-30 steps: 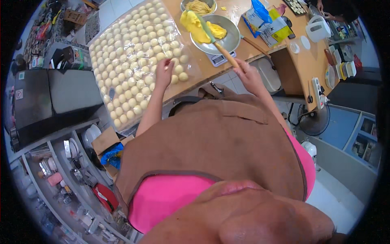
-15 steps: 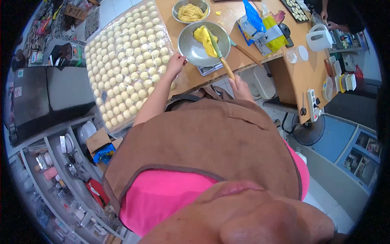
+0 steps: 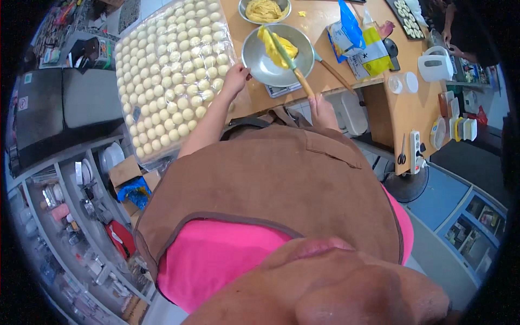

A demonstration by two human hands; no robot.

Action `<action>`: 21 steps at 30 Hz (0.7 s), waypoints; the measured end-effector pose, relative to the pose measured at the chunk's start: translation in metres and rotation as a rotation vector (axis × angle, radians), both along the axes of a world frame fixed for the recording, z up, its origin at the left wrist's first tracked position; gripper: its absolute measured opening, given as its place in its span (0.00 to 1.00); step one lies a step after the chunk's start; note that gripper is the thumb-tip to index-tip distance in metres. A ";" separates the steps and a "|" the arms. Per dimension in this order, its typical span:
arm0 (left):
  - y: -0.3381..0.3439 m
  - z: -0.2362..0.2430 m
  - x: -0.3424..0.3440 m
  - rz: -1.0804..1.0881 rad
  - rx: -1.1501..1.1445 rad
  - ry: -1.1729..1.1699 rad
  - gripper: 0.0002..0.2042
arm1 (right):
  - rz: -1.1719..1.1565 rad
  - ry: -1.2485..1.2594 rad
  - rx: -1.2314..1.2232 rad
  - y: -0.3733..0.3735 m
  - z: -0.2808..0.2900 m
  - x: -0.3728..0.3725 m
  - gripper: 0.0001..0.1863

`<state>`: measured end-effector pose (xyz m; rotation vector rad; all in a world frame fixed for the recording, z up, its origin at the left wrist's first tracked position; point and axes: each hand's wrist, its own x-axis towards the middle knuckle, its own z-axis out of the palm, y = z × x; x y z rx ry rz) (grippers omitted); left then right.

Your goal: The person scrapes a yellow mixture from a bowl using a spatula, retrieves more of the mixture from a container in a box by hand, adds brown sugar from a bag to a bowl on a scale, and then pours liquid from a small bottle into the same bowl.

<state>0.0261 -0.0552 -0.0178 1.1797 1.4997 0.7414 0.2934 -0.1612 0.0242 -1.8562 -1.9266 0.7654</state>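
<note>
My right hand (image 3: pixel 323 112) is wrapped round the wooden handle of a spatula (image 3: pixel 304 84) with a green neck. Thick yellow paste coats its blade, which is raised over a round metal bowl (image 3: pixel 257 60). A lump of the same paste (image 3: pixel 288 49) lies inside, partly behind the blade. At the bowl's near left rim, my left hand (image 3: pixel 236 79) has its fingers curled and pinching the edge. Beneath the bowl a white kitchen scale (image 3: pixel 283 90) shows in part. Right of the bowl rests a second wooden-handled spatula (image 3: pixel 335 73).
Many pale dough balls (image 3: pixel 173 76) cover a plastic-lined sheet at left. Behind stands another bowl (image 3: pixel 288 11) of yellow paste. Blue and yellow packages (image 3: pixel 369 62), a white jug (image 3: pixel 435 65), scissors (image 3: pixel 402 153) and a power strip (image 3: pixel 416 151) are at right. Another person (image 3: pixel 457 32) stands far right.
The spatula's coated blade has moved up and left within the bowl, away from the lump of paste. My left hand stays at the rim; the whole view has shifted slightly.
</note>
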 end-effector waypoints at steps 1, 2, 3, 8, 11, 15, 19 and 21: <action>0.007 0.002 -0.003 0.011 0.041 -0.044 0.10 | 0.013 0.018 0.089 0.008 0.004 -0.002 0.18; 0.012 -0.022 -0.009 0.019 0.026 0.000 0.09 | 0.028 0.018 0.090 0.011 0.005 -0.003 0.18; 0.012 -0.018 -0.007 0.017 0.020 -0.002 0.09 | -0.001 0.052 0.123 0.007 0.002 -0.002 0.18; 0.009 -0.005 -0.003 0.013 -0.022 -0.062 0.10 | 0.012 -0.029 -0.078 0.011 -0.008 0.004 0.17; 0.008 -0.010 -0.006 0.008 0.039 -0.029 0.09 | 0.000 0.011 0.037 -0.002 0.000 0.002 0.17; 0.010 -0.015 -0.006 0.005 0.005 -0.091 0.09 | -0.032 0.040 -0.023 0.013 0.005 -0.002 0.18; 0.015 -0.012 -0.004 0.059 -0.012 -0.161 0.08 | -0.020 -0.044 -0.102 0.005 0.005 0.000 0.18; 0.012 -0.015 -0.006 0.018 -0.012 -0.035 0.08 | -0.010 -0.017 -0.042 0.001 0.006 0.002 0.19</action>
